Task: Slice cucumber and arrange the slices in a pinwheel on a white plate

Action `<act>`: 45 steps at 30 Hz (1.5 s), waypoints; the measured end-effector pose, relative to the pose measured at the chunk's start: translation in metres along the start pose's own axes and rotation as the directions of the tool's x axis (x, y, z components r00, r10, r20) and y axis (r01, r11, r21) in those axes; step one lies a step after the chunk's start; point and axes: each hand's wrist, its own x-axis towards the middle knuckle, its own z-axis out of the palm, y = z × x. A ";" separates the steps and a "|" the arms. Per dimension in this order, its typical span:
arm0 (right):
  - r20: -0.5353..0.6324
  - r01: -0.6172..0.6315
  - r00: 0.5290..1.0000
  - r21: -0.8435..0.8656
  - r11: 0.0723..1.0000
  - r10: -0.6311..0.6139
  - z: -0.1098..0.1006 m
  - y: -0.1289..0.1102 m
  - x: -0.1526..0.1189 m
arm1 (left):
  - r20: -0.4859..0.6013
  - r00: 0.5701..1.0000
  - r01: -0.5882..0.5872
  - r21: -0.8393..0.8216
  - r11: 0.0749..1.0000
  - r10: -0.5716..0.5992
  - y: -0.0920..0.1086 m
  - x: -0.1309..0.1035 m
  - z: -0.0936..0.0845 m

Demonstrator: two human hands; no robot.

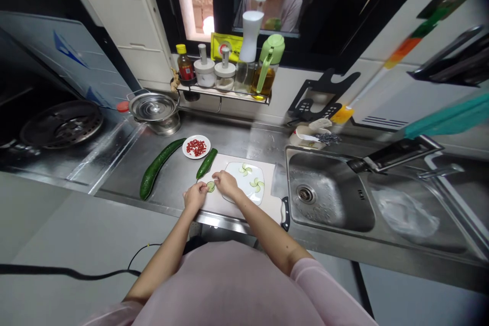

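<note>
Cucumber slices (210, 187) lie low over the left part of a pale cutting board (217, 205), between my two hands. My left hand (195, 196) has its fingertips closed at the slices' left edge. Just to the upper right, my right hand (225, 184) is bent with thumb and fingers together; whatever is in them is too small to make out. Beside it, a white square plate (244, 193) carries thin green-edged slices fanned into pinwheels (257, 185). A cut piece of cucumber (207, 163) rests at the board's upper left.
A whole cucumber (157, 169) and a small plate of chopped red pieces (196, 147) are on the steel counter. A black riveted handle (285, 213) lies at the board's right edge, near the sink (328, 188). A steel pot (156, 112) and a seasoning rack (225, 92) stand behind.
</note>
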 end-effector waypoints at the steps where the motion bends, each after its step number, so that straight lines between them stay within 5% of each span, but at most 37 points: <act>1: 0.022 0.023 1.000 -0.048 0.999 -0.022 -0.001 -0.002 0.000 | 0.000 1.000 0.001 -0.001 1.000 -0.001 0.000 0.000 0.000; 6: 0.059 0.018 0.998 -0.104 0.994 -0.012 -0.007 -0.009 0.000 | 0.015 0.999 0.031 0.008 0.999 -0.031 0.001 -0.001 0.001; 11: 0.009 -0.008 1.000 0.099 0.995 0.007 -0.009 -0.003 0.002 | 0.007 0.999 0.039 0.044 0.998 -0.040 0.004 -0.004 -0.002; 18: -0.103 0.056 0.994 0.300 0.952 -0.026 -0.026 0.014 -0.008 | -0.166 0.986 -0.015 -0.080 0.997 0.001 0.014 -0.009 -0.004; 21: -0.158 0.131 0.983 0.267 0.955 -0.091 -0.041 0.022 -0.019 | -0.020 1.000 -0.022 -0.406 0.913 0.015 0.029 -0.005 0.001; 24: -0.180 0.183 0.973 0.205 0.961 -0.147 -0.055 0.029 -0.032 | 0.158 0.986 0.081 -0.713 0.696 0.047 0.049 -0.002 0.006; 27: -0.176 0.199 0.969 0.136 0.970 -0.174 -0.064 0.035 -0.045 | 0.327 0.942 0.248 -0.832 0.497 0.076 0.065 -0.001 0.009; 30: -0.179 0.192 0.969 0.099 0.976 -0.173 -0.067 0.041 -0.055 | 0.426 0.898 0.349 -0.842 0.412 0.110 0.075 0.000 0.010; 36: -0.171 0.120 0.980 0.128 0.984 -0.098 -0.060 0.059 -0.067 | 0.435 0.894 0.328 -0.803 0.497 0.113 0.082 0.004 0.020; 41: -0.107 -0.012 0.994 0.223 0.975 0.036 -0.044 0.073 -0.071 | 0.291 0.944 0.097 -0.689 0.719 0.152 0.078 0.006 0.035; 45: -0.049 -0.111 0.991 0.242 0.964 0.126 -0.033 0.079 -0.072 | 0.253 0.952 -0.056 -0.403 0.913 0.170 0.077 0.002 0.038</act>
